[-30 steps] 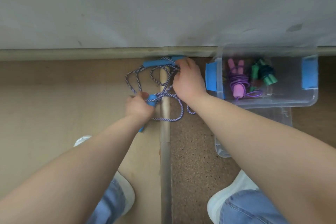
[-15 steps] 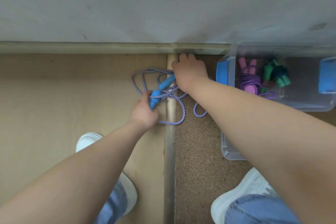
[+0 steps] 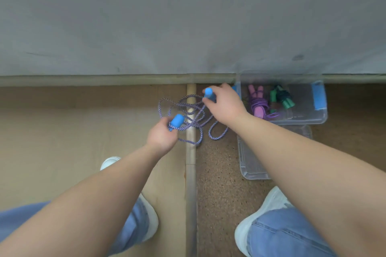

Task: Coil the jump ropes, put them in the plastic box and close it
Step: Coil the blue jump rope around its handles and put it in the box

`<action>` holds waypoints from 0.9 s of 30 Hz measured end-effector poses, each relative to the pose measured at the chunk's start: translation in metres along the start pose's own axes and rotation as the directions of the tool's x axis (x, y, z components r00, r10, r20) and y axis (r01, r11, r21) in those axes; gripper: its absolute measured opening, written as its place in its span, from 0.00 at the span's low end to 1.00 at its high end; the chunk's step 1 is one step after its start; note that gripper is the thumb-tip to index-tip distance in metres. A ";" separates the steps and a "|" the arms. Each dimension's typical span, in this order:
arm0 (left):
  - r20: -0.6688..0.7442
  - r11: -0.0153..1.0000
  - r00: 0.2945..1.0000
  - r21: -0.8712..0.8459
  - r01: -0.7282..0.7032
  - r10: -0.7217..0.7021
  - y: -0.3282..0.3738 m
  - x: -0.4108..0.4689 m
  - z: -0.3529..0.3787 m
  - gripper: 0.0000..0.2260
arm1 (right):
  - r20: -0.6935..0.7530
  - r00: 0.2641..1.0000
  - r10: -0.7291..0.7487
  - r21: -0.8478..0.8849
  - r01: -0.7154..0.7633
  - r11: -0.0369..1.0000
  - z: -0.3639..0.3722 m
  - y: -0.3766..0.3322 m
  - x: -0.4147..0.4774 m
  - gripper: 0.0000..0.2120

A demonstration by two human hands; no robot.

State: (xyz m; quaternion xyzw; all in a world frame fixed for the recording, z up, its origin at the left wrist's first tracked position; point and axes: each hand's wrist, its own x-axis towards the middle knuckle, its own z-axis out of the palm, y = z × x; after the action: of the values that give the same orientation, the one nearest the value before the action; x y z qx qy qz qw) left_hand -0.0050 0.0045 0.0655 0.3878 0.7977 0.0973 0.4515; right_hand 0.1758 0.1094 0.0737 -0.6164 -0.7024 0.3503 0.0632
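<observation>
Grips a blue handle (image 3: 177, 121) in the left hand (image 3: 161, 137), fingers wrapped round the lower end, top poking out of the fist. Pinches the other handle (image 3: 208, 92) in the right hand (image 3: 226, 106), thumb against fingertips, close by the box's near-left corner. Leaves the striped purple cord (image 3: 193, 108) slack between them, heaped in crossing loops over the pale strip (image 3: 190, 173) dividing wood floor from cork, with two loops trailing lowest, toward the feet.

Probably light and wholly limp: no shape of its own, nothing to break, little slip on a braided surface. Likely to snag wherever loops cross, so avoid hauling the handles apart, for fear of cinching a knot. Best taken by the handles, the only stiff parts. Then gather both into one fist, shake the crossings loose and wind the cord in even turns with the free hand. Expect a coil to spring open unless wrapped or tucked.

Off to the right, hard against the wall: the clear box (image 3: 302, 121), open, a blue latch (image 3: 318, 96) at its far end, a pink rope (image 3: 259, 103) and a green rope (image 3: 282, 98) coiled inside. Just in front of it, flat on the floor, the lid (image 3: 252, 165), partly hidden under the right forearm. Neither coiled nor boxed yet, this blue one.
</observation>
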 end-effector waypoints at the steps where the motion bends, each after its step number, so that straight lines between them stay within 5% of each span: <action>1: -0.015 1.000 1.000 -0.013 -0.012 0.012 0.003 -0.008 -0.003 0.21 | 0.000 1.000 0.029 0.056 -0.029 0.998 -0.008 -0.004 -0.007 0.15; 4: -0.042 0.994 0.999 -0.103 -0.031 0.027 0.016 -0.031 -0.013 0.18 | 0.094 0.993 0.066 0.265 -0.089 0.960 -0.028 -0.016 -0.035 0.16; 12: -0.048 0.978 0.978 0.048 -0.203 0.205 0.048 -0.089 -0.047 0.33 | 0.234 0.971 -0.044 0.197 -0.003 0.980 -0.058 -0.053 -0.099 0.36; 20: -0.097 0.836 0.888 0.398 -0.379 0.449 0.061 -0.136 -0.072 0.29 | 0.102 0.995 -0.014 0.254 -0.012 0.967 -0.106 -0.089 -0.154 0.25; 24: -0.101 0.722 0.887 0.626 -0.296 0.451 0.073 -0.163 -0.083 0.25 | 0.152 0.988 0.010 0.142 -0.032 0.989 -0.131 -0.104 -0.182 0.16; 27: -0.152 0.665 0.879 0.715 -0.218 0.452 0.085 -0.183 -0.090 0.25 | 0.180 0.983 0.044 0.039 -0.052 0.998 -0.148 -0.112 -0.199 0.20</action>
State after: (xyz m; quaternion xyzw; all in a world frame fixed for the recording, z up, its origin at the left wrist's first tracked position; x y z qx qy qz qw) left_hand 0.0216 -0.0496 0.2779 0.6459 0.7521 -0.0571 0.1180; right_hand 0.2075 -0.0101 0.3166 -0.5978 -0.6821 0.4212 0.0048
